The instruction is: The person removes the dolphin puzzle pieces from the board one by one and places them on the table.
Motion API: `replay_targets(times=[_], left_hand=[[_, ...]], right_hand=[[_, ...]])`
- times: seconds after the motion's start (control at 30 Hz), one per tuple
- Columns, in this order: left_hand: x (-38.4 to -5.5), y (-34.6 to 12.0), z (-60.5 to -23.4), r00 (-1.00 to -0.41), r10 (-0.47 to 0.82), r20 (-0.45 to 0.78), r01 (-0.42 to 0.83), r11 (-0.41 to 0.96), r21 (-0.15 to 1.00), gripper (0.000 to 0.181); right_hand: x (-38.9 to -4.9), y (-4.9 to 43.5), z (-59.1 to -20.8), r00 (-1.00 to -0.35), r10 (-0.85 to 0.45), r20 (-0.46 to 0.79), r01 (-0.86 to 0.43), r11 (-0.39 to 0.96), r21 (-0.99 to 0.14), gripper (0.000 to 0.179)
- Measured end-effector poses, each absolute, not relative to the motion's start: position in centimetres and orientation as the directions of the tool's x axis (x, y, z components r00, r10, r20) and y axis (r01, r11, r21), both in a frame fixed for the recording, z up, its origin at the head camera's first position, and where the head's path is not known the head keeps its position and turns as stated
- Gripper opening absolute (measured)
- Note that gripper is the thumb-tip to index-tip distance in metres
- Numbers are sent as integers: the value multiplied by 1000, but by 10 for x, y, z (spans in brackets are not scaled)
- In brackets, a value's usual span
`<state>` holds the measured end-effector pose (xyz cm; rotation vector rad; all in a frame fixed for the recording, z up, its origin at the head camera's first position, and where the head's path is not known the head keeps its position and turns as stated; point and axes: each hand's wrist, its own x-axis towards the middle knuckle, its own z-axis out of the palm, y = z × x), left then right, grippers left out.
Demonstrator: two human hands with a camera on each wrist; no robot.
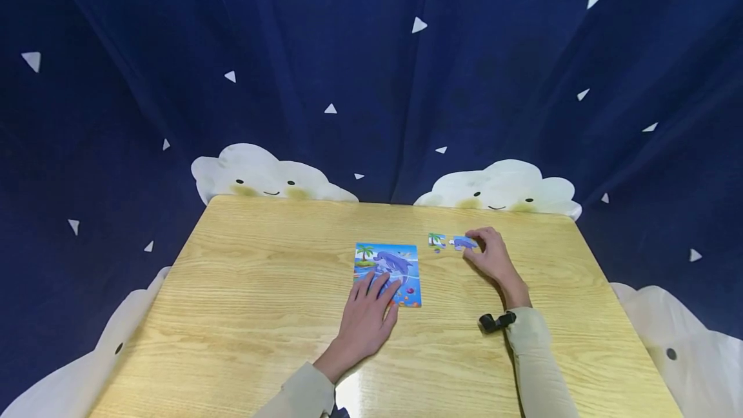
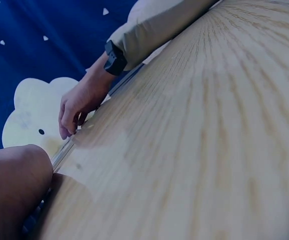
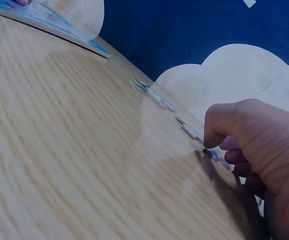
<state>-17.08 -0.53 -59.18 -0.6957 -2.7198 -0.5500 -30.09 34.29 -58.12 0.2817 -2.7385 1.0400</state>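
Observation:
A square dolphin picture puzzle (image 1: 411, 269) lies flat on the wooden table, with a palm tree at its upper left. My left hand (image 1: 366, 318) rests on its lower part, fingers straight and slightly spread, hiding some of the picture. To the right of the puzzle, my right hand (image 1: 491, 255) pinches a loose jigsaw piece (image 1: 461, 242) with part of a dolphin on it, between thumb and fingers. That piece (image 3: 216, 156) is low at the table surface in the right wrist view. Just left of it lies a palm-tree jigsaw piece (image 1: 435, 238), apart from it by a small gap.
The wooden table (image 1: 261, 289) extends on both sides of the puzzle. Its far edge meets a dark blue curtain (image 1: 371, 69) with white triangles and smiling clouds. A black wrist-worn device (image 1: 493, 322) sits at the right sleeve.

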Motion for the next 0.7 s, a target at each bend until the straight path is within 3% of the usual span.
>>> replay_targets(times=[0.17,0.43,0.7], left_hand=[[-171,-4,-591,-847,401,350,507,807,302,48],[-172,-5,-594,-825,400,399,529,795,297,45],[-171,-5,-594,-828,401,392,527,794,302,42]], right_hand=[[-301,340,-573,-957,-95,275,-255,728,-637,46],[-296,317,-552,-953,-110,281,-275,701,-659,37],[-290,277,-545,-916,-292,276,-402,651,-644,28]])
